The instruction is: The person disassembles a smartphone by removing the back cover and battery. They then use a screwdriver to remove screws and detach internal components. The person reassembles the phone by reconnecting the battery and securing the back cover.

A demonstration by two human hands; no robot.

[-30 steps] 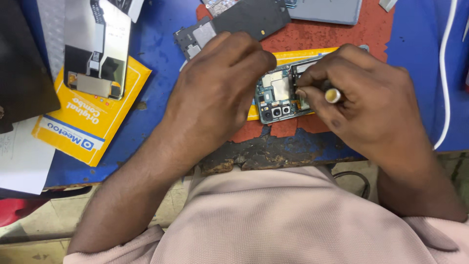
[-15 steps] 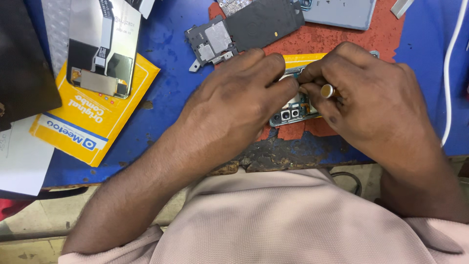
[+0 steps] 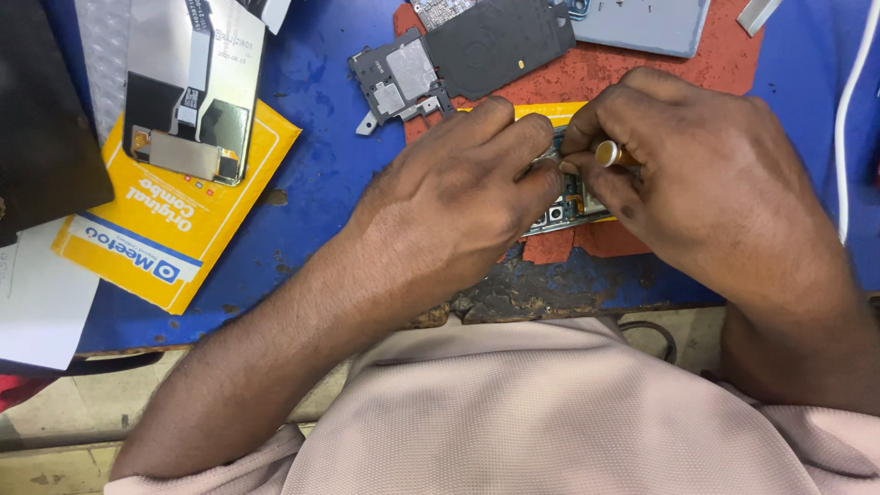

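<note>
An opened phone with bare circuit parts lies on a red mat, mostly hidden under my hands. My left hand covers its left side, fingers curled on its edge. My right hand pinches a small brass-tipped tool over the phone's top. A dark inner cover plate with a coil lies just beyond my left hand.
A phone screen panel rests on a yellow packet at the left. A dark flat object fills the far left. A grey back cover lies at the top. A white cable runs down the right. The blue table edge is worn near my chest.
My left hand has slid further over the phone, hiding more of it. The view has shifted so the bench items sit lower in frame. My right hand keeps the tool.
</note>
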